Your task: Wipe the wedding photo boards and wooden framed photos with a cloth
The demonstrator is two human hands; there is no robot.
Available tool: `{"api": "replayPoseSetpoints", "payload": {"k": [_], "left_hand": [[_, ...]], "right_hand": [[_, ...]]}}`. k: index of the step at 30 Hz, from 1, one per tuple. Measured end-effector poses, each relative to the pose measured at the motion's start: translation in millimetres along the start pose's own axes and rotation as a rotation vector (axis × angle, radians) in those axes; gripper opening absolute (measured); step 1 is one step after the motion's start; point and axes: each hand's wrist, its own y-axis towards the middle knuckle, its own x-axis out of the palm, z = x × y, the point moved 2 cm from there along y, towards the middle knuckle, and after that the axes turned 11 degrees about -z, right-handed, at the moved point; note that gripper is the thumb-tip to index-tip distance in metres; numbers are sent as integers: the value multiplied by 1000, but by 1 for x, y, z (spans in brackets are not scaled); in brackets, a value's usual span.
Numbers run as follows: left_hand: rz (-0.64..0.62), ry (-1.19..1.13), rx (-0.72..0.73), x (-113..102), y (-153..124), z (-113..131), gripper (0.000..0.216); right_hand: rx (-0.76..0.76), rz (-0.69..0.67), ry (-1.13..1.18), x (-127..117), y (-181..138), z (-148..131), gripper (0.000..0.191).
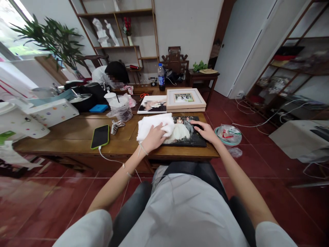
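Observation:
A white towel [149, 124] covers the left part of a dark wedding photo panel [196, 137], which lies flat near the table's front edge. My left hand [154, 136] presses down on the towel, its fingers closed into the bunched cloth. At the panel's right side rests my right hand [205, 131], fingers stretched out over the surface and holding nothing. The uncovered part of the picture shows a white gown beside a figure in grey.
Beyond the panel sit a framed photo [183, 100] and another photo print [153, 107]. A phone [100, 137] on a cable, a bagged cup [122, 108] and a bottle [161, 77] share the wooden table [123, 144]. A person [110, 73] leans at the far side.

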Motion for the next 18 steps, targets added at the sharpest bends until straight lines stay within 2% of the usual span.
{"api": "replayPoseSetpoints", "payload": {"k": [5,9,13,18], "left_hand": [[-81,-52,115,-3,-58,29,28],[-96,-80,186,-2,-81,33,29],[-105,-72,199,-5,-74,24,28],[-116,-50,139,-15,-39,1,29]], "right_hand": [[-25,-4,-12,0,0,1,32],[-25,6,-8,1,1,3,32],[-29,5,-6,1,1,3,33],[-21,-9,-9,1,0,3,33]]}}
